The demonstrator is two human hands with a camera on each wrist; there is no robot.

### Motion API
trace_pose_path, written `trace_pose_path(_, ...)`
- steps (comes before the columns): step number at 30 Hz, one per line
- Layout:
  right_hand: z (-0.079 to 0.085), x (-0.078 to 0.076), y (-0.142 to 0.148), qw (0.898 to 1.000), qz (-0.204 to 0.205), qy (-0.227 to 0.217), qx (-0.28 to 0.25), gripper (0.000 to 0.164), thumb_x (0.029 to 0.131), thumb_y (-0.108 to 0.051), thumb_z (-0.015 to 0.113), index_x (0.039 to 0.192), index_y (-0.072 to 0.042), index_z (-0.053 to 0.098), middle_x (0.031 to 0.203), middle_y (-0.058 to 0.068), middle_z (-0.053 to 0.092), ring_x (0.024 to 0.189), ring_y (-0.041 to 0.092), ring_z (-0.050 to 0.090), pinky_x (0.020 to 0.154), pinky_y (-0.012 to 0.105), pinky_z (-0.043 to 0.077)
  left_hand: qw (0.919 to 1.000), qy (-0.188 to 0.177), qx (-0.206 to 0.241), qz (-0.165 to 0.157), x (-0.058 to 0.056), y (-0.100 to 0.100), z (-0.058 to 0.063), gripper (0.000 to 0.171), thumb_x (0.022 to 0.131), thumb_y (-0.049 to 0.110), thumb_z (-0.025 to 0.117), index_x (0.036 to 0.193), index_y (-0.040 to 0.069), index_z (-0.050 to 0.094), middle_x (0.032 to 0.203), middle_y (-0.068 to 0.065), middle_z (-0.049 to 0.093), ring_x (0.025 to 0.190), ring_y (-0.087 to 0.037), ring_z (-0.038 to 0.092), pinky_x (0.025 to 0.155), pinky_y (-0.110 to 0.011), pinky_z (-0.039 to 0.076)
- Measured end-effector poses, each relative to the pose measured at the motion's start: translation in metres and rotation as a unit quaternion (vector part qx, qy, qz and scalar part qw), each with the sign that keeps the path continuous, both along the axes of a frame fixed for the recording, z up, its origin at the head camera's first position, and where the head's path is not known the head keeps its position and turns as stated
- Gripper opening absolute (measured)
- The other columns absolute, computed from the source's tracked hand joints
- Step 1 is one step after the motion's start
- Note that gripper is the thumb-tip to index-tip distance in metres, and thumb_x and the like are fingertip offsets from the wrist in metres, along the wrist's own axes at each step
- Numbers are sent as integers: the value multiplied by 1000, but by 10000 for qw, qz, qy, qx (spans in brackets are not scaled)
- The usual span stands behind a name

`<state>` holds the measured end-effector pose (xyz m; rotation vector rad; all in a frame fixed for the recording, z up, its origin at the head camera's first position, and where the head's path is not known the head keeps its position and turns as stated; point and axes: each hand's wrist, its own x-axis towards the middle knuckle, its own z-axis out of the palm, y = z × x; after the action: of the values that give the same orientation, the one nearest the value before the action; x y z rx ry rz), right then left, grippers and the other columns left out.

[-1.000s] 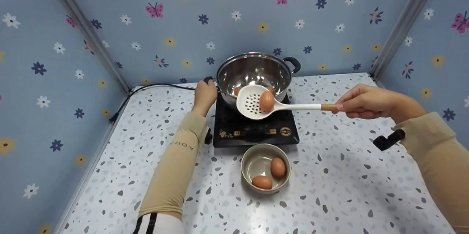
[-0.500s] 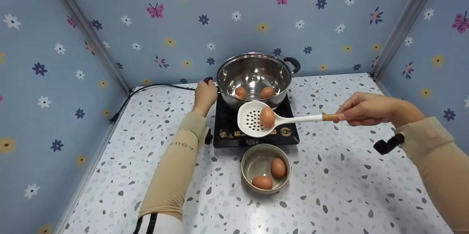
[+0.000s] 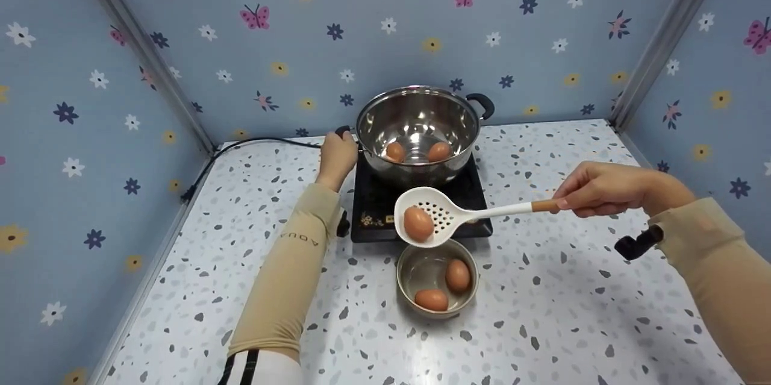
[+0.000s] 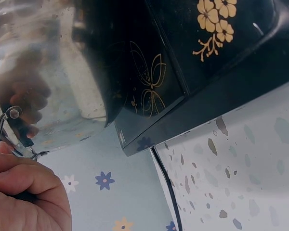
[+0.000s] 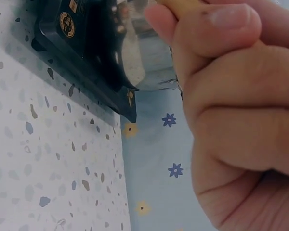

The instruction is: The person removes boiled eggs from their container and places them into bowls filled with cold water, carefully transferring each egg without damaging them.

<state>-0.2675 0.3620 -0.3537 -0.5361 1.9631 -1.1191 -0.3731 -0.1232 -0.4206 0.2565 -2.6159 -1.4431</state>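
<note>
My right hand [image 3: 608, 189] grips the wooden end of a white slotted spoon [image 3: 449, 216]. One brown egg [image 3: 418, 223] lies in the spoon's bowl, toward its left side. The spoon is over the front of the black induction cooker [image 3: 373, 210] and overlaps the back rim of a small beige bowl [image 3: 402, 288]. Inside that bowl are two brown eggs [image 3: 458, 275]. My left hand [image 3: 338, 159] holds the left handle of a steel pot [image 3: 415, 174], its fingers curled round it in the left wrist view. Two more eggs [image 3: 439, 152] sit at the pot's bottom.
The pot's other black handle [image 3: 482, 105] sticks out at the right. A black power cord [image 3: 259, 139] runs left from behind the pot along the speckled tabletop [image 3: 554, 313]. Flowered wall panels [image 3: 385, 23] enclose the table at the back and sides.
The right hand has brought the slotted spoon with its egg from over the pot's front rim toward the beige bowl. The egg has rolled to the spoon's left side. The left hand stays put.
</note>
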Motion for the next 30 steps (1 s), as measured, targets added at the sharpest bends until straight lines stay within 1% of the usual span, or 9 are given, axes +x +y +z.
trace_pose_path(3, -3, 1, 0, 9999, 1, 43, 112, 23, 109, -12, 63, 116, -12, 85, 65, -6, 61, 45, 1, 39, 44, 15, 36, 10000, 3, 11, 0, 0, 0, 0, 53, 117, 27, 35, 142, -16, 51, 139, -37, 61, 136, -49, 59, 115, -58, 47)
trace_pose_path(7, -7, 2, 0, 9999, 56, -30, 141, 22, 108, -10, 64, 117, -9, 84, 65, -6, 60, 47, 1, 41, 46, 14, 37, 10000, 3, 66, -43, 1, 0, 1, 52, 118, 27, 35, 143, -16, 50, 138, -37, 60, 134, -48, 60, 114, -58, 47)
trace_pose_path(11, -10, 4, 0, 9997, 172, -56, 190, 22, 108, -8, 65, 119, -5, 83, 64, -6, 58, 48, 1, 38, 46, 15, 34, 9999, 21, 107, -89, 1, 1, 2, 51, 118, 27, 35, 142, -16, 51, 134, -35, 61, 127, -46, 62, 110, -57, 48)
trace_pose_path(14, -12, 5, 0, 9993, 155, -26, 338, 21, 107, -9, 66, 118, -3, 83, 63, -5, 58, 46, 1, 35, 44, 17, 31, 9998, 16, 163, -126, 2, 0, 1, 50, 118, 26, 34, 142, -15, 51, 130, -34, 61, 121, -45, 62, 107, -57, 49)
trace_pose_path(21, -17, 7, -2, 9978, 18, 130, 645, 20, 104, -11, 71, 117, -1, 82, 62, -4, 57, 45, 2, 35, 45, 18, 31, 9998, -46, 111, -142, 2, -1, 1, 53, 118, 27, 33, 144, -16, 49, 134, -34, 61, 130, -46, 61, 111, -58, 48)
trace_pose_path(24, -19, 8, -3, 9973, -12, 183, 710, 21, 103, -11, 72, 118, 1, 82, 62, -4, 57, 45, 2, 36, 45, 17, 31, 9997, -64, 162, -151, 3, -1, 2, 52, 118, 28, 33, 142, -15, 50, 132, -33, 61, 125, -45, 62, 108, -58, 48)
trace_pose_path(26, -19, 7, -3, 9968, -42, 209, 768, 22, 103, -11, 72, 119, 2, 81, 63, -4, 57, 45, 2, 36, 45, 17, 32, 9997, -68, 173, -138, 3, -1, 2, 52, 118, 28, 32, 140, -14, 52, 126, -31, 62, 116, -41, 62, 104, -56, 49)
trace_pose_path(28, -19, 7, -4, 9960, -103, 258, 852, 24, 103, -12, 73, 120, 2, 80, 63, -4, 58, 45, 3, 36, 44, 17, 32, 9997, -41, 211, -131, 4, 0, 1, 50, 118, 28, 32, 138, -14, 53, 120, -28, 61, 107, -38, 60, 99, -55, 49)
trace_pose_path(30, -19, 6, -5, 9950, -200, 295, 932, 25, 103, -12, 73, 121, 2, 80, 64, -3, 58, 45, 3, 37, 44, 17, 32, 9997, -21, 202, -127, 4, 0, 1, 50, 118, 27, 32, 137, -14, 53, 117, -26, 60, 103, -36, 58, 96, -53, 49)
